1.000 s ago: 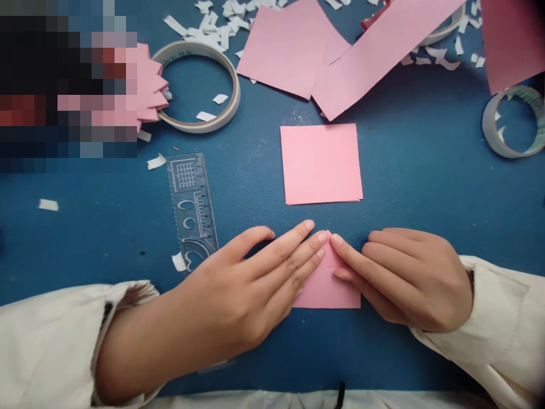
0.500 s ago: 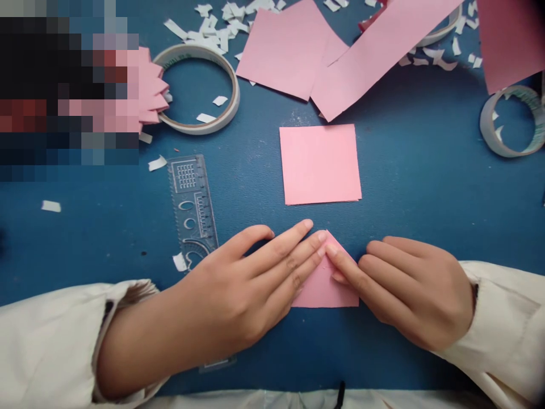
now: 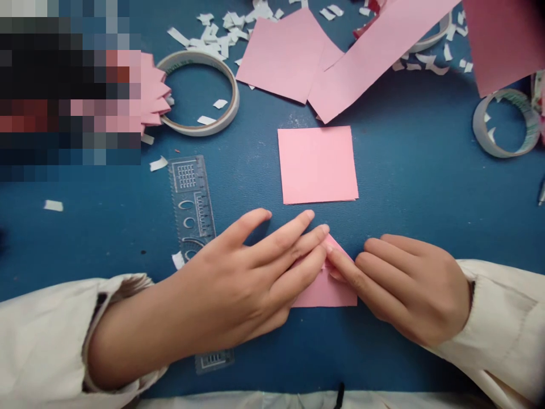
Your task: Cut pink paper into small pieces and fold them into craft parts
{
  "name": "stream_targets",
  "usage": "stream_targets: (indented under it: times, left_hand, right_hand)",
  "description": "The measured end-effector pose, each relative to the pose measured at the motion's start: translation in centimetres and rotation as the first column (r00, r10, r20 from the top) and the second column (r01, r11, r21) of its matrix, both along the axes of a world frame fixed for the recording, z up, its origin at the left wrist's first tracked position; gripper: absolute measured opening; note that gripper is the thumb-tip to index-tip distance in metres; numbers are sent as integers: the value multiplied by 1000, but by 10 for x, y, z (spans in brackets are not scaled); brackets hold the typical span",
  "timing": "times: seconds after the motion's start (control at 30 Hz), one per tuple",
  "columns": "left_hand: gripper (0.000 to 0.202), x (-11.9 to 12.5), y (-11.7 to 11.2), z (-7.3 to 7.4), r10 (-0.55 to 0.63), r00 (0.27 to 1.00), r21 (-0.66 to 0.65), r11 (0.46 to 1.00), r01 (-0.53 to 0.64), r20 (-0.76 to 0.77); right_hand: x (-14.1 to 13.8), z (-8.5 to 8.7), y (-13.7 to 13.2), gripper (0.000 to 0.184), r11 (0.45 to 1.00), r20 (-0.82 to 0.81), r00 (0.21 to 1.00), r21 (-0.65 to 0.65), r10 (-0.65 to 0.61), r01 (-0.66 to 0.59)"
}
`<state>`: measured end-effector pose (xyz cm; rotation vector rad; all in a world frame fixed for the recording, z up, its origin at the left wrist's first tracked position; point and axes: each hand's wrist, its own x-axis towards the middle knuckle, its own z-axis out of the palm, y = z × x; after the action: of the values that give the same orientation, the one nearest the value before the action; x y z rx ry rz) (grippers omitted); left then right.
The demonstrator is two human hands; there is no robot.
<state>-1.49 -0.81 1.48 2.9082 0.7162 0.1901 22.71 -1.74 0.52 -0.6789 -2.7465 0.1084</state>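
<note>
Under my fingers lies a small piece of pink paper (image 3: pixel 334 292), its top folded to a slanted edge and its bottom edge straight. My left hand (image 3: pixel 251 278) lies across its left part, fingers stretched and somewhat apart, fingertips at the folded peak. From the other side my right hand (image 3: pixel 409 289) has its index fingertip on the paper just below the peak. Its thumb is tucked beneath that finger against the paper, and the other fingers are curled. Just beyond both hands rests a neat stack of pink paper rectangles (image 3: pixel 317 165).
A clear plastic ruler (image 3: pixel 191 193) runs partly under my left forearm. Tape rolls lie at upper left (image 3: pixel 232 108) and right (image 3: pixel 479 128). Larger pink sheets (image 3: pixel 281 57), a pink strip (image 3: pixel 361 68) and white paper scraps (image 3: pixel 213 34) cover the far side.
My left fingers have spread a little and shifted over the fold, with the middle fingertip now at the peak. My right hand stays almost in place on the paper.
</note>
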Motion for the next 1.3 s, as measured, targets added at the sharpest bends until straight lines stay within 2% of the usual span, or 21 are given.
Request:
stream_targets:
  times: [0.23, 0.4, 0.6, 0.7, 0.9, 1.1, 1.3]
  left_hand:
    - [44, -2, 4, -4, 7, 998, -47, 999, -5, 56]
    - [43, -2, 6, -4, -11, 993, -4, 1000, 11, 118]
    - [46, 3, 2, -4, 53, 998, -23, 998, -53, 14]
    - [47, 6, -4, -5, 101, 995, -5, 995, -101, -13]
    - [51, 8, -12, -8, 113, 992, 25, 993, -112, -51]
    - [43, 5, -10, -7, 19, 1000, 65, 998, -18, -19]
    - [40, 0, -8, -4, -20, 1000, 102, 995, 18, 15]
  right_hand:
    - [1, -4, 1, 29, 1000, -25, 1000, 28, 10, -9]
    - [2, -1, 4, 28, 999, -26, 1000, 32, 12, -11]
    - [-2, 5, 11, 25, 996, 28, 998, 70, 57, -59]
    - [-2, 4, 12, 26, 996, 9, 999, 73, 52, -52]
    - [0, -1, 13, 24, 997, -26, 998, 54, 54, -53]
    - [-2, 0, 14, 27, 998, -40, 999, 60, 15, -13]
    - [-4, -1, 13, 29, 998, -67, 997, 52, -30, 34]
